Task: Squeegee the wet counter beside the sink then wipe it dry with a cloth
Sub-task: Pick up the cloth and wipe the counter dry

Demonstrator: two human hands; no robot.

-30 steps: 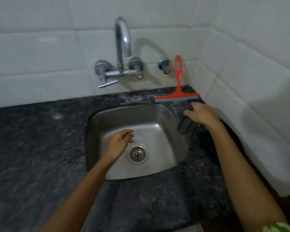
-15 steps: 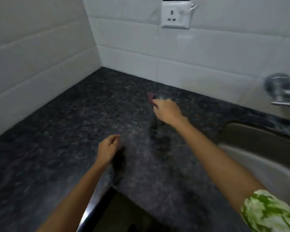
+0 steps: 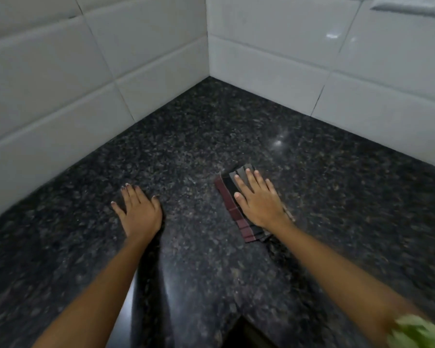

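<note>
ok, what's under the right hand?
A folded dark cloth with maroon stripes, pressed flat on the counter by the right hand. The cloth's middle is covered.

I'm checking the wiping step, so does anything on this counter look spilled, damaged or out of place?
Nothing stands out. The right hand presses a folded cloth flat on the dark counter, and the left hand rests flat beside it. No puddle or damage shows.

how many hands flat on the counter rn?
2. The left hand lies palm-down on the bare counter. The right hand presses flat on the folded cloth, to its right. Nothing hides either.
</note>
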